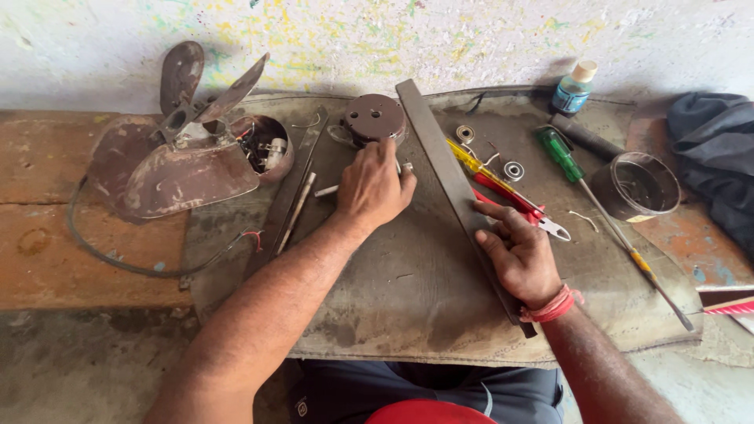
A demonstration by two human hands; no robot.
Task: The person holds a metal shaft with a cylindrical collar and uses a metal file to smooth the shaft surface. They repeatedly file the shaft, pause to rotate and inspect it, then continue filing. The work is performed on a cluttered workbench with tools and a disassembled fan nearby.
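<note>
Hands at frame centre, on a grey mat (408, 290). Left hand (375, 184) has fingers curled together, fingertips touching a round brown motor part (375, 118) at upper centre; whether it truly grips it, cannot tell. Right hand (514, 251), right of centre, lies flat with fingers apart on a long dark metal bar (440, 157) running diagonally. Risk: bar could slide under the palm and knock the two small bearings (514, 170) or red-handled pliers (522, 206) just beside it. Loose bearings may roll away.
</note>
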